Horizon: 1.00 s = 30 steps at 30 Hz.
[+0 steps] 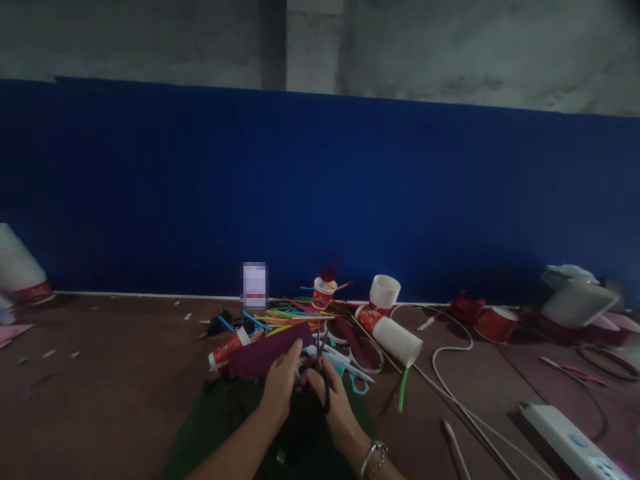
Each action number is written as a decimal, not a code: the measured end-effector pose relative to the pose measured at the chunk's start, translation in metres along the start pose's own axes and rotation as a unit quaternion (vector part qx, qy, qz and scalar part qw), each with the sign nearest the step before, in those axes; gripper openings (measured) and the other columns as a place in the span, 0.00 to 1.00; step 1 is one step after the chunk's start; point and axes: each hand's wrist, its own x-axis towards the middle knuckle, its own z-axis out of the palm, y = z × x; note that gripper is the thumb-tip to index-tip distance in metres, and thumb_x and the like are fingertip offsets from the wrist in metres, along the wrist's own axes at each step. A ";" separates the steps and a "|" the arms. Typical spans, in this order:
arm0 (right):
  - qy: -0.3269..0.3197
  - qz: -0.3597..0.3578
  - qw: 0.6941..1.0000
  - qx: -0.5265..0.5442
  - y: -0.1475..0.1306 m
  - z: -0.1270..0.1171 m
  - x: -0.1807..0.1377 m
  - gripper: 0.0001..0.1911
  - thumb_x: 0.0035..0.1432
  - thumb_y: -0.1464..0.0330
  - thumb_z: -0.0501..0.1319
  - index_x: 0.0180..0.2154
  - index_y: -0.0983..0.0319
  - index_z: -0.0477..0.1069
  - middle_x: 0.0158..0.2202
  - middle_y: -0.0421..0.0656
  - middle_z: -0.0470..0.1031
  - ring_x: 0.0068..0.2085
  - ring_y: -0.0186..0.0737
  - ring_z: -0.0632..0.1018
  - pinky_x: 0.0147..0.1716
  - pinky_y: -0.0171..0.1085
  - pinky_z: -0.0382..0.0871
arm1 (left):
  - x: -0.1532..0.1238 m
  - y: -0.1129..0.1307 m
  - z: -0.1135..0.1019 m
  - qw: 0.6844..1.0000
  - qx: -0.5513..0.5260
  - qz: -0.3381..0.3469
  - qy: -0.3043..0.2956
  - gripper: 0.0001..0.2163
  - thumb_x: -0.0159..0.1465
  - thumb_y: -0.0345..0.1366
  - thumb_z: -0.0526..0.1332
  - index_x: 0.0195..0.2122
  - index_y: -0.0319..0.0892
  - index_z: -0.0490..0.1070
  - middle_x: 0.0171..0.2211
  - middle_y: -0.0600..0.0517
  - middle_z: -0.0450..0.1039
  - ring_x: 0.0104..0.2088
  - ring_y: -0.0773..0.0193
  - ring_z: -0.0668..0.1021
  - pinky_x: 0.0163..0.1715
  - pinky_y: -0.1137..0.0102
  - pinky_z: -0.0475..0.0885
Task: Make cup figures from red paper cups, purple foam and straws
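My right hand (337,403) is closed around a pair of scissors (321,343) with dark handles. Their blades point away from me and stand slightly apart. My left hand (281,380) is closed, its thumb lying against a dark purple sheet (265,353) that slants up toward the right. Between the two hands is a small greyish piece that I cannot make out. Just left of the sheet a red paper cup (229,349) lies on its side. Light blue-handled scissors (359,383) lie beyond my right hand.
Coloured pipe cleaners (285,316) are heaped behind the sheet. A decorated cup (324,293) stands by the blue wall panel (320,193), with a lit phone (255,287) to its left. Stacked paper cups (397,339), a white cable (445,380) and a power strip (575,437) lie rightward.
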 end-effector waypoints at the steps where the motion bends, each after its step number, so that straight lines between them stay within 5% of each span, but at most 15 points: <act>1: -0.005 -0.001 1.000 -0.006 0.001 0.000 -0.002 0.14 0.49 0.58 0.65 0.30 0.61 0.68 0.27 0.38 0.69 0.30 0.35 0.71 0.32 0.32 0.66 | 0.000 -0.002 0.000 1.000 -0.001 -0.010 -0.006 0.19 0.50 0.52 0.63 0.24 0.39 0.73 0.16 0.54 0.70 0.15 0.68 0.68 0.14 0.74 0.60; 6: -0.014 -0.010 1.000 -0.019 0.004 -0.003 -0.006 0.16 0.48 0.55 0.65 0.31 0.61 0.69 0.27 0.38 0.69 0.30 0.37 0.70 0.32 0.33 0.66 | -0.008 -0.004 0.003 0.999 0.000 -0.040 -0.032 0.19 0.51 0.52 0.63 0.21 0.39 0.72 0.13 0.55 0.68 0.11 0.70 0.64 0.10 0.75 0.56; 17: -0.033 -0.038 0.998 -0.037 0.003 -0.004 -0.005 0.14 0.49 0.60 0.65 0.27 0.61 0.65 0.23 0.35 0.65 0.25 0.32 0.66 0.25 0.31 0.62 | -0.014 -0.001 0.006 0.998 -0.047 -0.042 -0.012 0.16 0.49 0.49 0.65 0.26 0.39 0.74 0.20 0.53 0.74 0.20 0.64 0.74 0.19 0.72 0.68; 30: -0.024 -0.035 0.998 -0.049 0.001 -0.004 -0.004 0.17 0.49 0.55 0.64 0.26 0.61 0.64 0.20 0.34 0.62 0.22 0.30 0.64 0.21 0.30 0.58 | -0.016 0.004 0.006 0.998 -0.053 -0.026 0.010 0.18 0.45 0.48 0.68 0.25 0.37 0.74 0.21 0.51 0.75 0.24 0.62 0.77 0.25 0.72 0.70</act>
